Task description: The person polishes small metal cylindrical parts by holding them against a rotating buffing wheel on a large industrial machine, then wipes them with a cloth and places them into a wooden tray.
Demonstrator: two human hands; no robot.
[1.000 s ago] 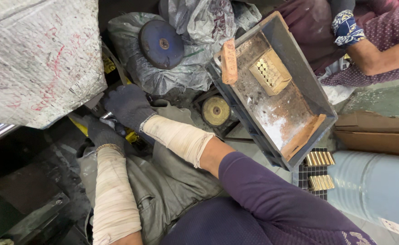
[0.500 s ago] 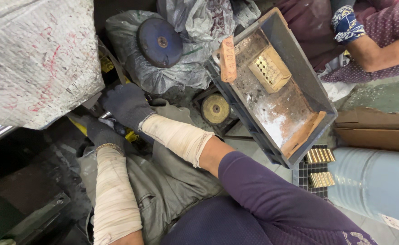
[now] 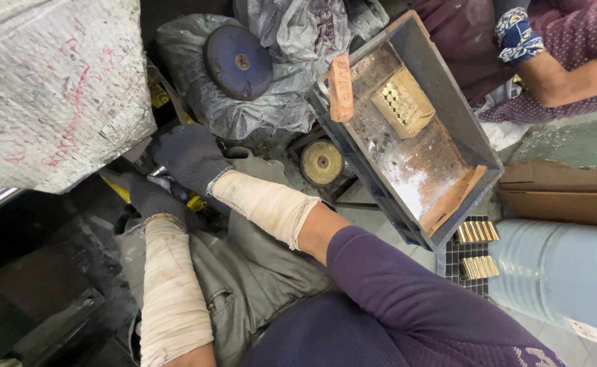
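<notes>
Two hands in dark knitted gloves are seen close together beneath a large white woven sack (image 3: 54, 88), their forearms wrapped in cream cloth bandages. The right hand (image 3: 190, 158) is curled over a small metal part (image 3: 159, 171) next to yellow fittings (image 3: 193, 202), though how tightly the fingers are closed cannot be told. The left hand (image 3: 152, 200) is set just below it, its fingers hidden from view. A grey jacket (image 3: 251, 272) is spread under the arms. Nearby, a round blue disc (image 3: 239, 62) is rested on crumpled grey plastic sheeting (image 3: 244, 112), and a yellowish wheel (image 3: 321, 162) is placed beside a tilted dark grey plastic crate (image 3: 461, 122) in which a block of brass pieces (image 3: 402, 103) is held. Another person's patterned sleeve (image 3: 584, 61) is visible at upper right.
</notes>
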